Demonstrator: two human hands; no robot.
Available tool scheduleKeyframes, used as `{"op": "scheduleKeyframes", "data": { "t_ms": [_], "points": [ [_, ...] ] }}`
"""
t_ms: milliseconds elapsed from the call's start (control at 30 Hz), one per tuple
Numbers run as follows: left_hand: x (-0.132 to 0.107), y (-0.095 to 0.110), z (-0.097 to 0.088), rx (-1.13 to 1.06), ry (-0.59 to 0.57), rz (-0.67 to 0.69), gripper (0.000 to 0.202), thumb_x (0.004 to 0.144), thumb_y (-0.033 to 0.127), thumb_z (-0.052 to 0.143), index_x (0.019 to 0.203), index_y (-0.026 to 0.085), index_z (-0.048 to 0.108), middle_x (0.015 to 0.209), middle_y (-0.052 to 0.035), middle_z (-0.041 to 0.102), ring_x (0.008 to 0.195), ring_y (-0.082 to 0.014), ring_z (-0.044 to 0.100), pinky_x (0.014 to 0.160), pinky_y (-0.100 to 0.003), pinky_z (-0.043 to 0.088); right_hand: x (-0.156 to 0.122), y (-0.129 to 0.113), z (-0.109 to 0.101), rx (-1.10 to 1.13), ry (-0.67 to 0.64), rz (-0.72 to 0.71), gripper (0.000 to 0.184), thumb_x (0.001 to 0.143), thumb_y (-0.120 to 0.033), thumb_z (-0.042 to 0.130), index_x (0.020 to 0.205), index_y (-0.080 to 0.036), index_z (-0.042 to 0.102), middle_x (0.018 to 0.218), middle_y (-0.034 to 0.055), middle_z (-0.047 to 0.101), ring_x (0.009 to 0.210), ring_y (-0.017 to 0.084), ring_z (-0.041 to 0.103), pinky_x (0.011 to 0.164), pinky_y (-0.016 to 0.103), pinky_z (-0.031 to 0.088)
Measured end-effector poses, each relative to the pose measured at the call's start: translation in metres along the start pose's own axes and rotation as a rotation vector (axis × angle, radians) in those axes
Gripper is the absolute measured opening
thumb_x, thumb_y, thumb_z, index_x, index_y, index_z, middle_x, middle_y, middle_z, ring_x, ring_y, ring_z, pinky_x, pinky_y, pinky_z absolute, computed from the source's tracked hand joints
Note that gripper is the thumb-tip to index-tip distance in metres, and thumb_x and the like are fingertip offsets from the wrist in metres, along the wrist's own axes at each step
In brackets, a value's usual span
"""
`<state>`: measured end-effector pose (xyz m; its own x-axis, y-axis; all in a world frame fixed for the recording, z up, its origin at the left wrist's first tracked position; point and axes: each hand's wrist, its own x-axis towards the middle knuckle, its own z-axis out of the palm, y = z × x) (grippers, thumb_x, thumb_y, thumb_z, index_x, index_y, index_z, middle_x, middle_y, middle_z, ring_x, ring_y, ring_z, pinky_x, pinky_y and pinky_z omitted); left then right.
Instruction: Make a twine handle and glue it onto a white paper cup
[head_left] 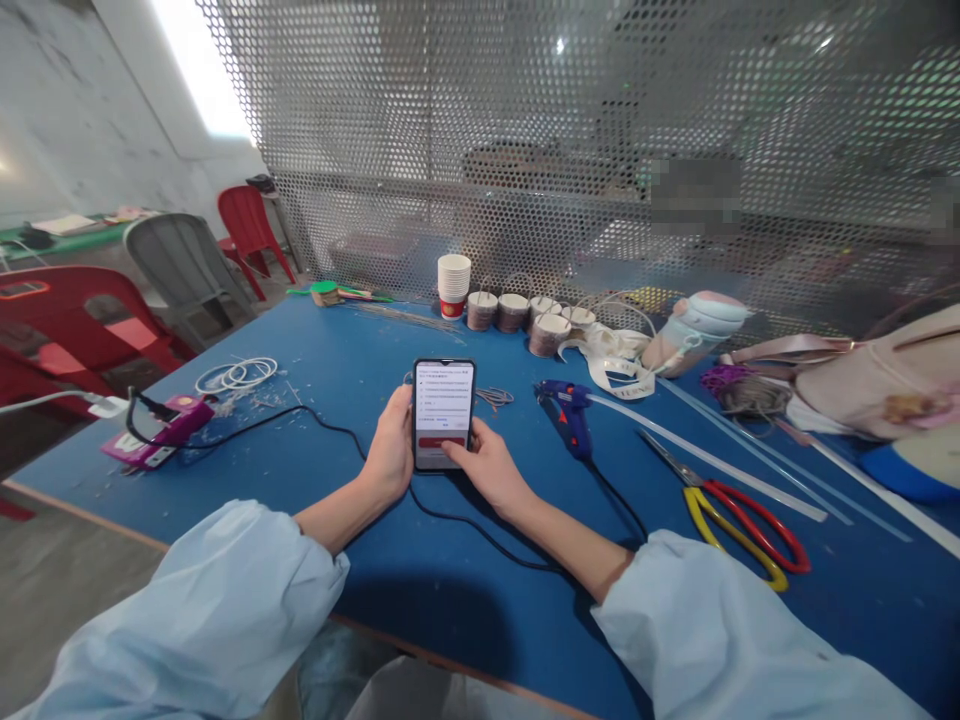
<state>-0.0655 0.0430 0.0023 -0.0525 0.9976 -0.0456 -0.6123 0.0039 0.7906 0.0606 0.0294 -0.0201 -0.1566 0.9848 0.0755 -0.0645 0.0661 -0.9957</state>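
Observation:
A smartphone (444, 400) with a lit screen of text and a dark red button is held upright over the blue table. My left hand (390, 445) grips its left edge. My right hand (491, 465) wraps the lower right edge, its thumb lying over the bottom of the screen. To the right of the phone lies a blue glue gun (571, 415) with a long clear glue stick in its back. Scissors (720, 510) with one red and one yellow handle rest farther right. Behind the phone, a small wire coil (495, 397) is partly visible.
A purple power strip (159, 432) and white cord loops (236, 376) lie left. Stacked paper cups (453, 285), several wrapped cups (512, 312), ribbon (619, 365) and a bottle (694, 330) line the back, before a perforated metal screen (360, 120). A black cable (480, 530) crosses the table (360, 340).

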Motion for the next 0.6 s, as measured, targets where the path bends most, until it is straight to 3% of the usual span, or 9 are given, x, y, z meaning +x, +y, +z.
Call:
{"op": "scheduleKeyframes", "data": {
  "t_ms": [367,600],
  "points": [
    [-0.0007,-0.0009,0.0003,0.036,0.042,-0.011,0.037,0.080,0.048,0.058,0.097,0.016,0.066,0.095,-0.0056,0.074,0.106,-0.0257,0.064,0.097,-0.041,0.046,0.0010,0.0025,-0.0003,-0.050,0.004,-0.023,0.033,0.072,-0.020,0.062,0.105,-0.018,0.061,0.108,0.0069,0.071,0.099,0.021,0.066,0.090,0.039,0.051],
    [0.0010,-0.0025,-0.0030,0.050,0.029,-0.044,0.042,0.080,0.050,0.057,0.102,0.014,0.065,0.101,-0.0090,0.073,0.101,-0.0268,0.066,0.095,-0.044,0.047,0.0021,0.0051,-0.0002,-0.093,0.013,-0.045,0.031,0.074,-0.018,0.062,0.105,-0.018,0.061,0.109,0.0062,0.071,0.101,0.020,0.065,0.093,0.038,0.049]
  ]
}}
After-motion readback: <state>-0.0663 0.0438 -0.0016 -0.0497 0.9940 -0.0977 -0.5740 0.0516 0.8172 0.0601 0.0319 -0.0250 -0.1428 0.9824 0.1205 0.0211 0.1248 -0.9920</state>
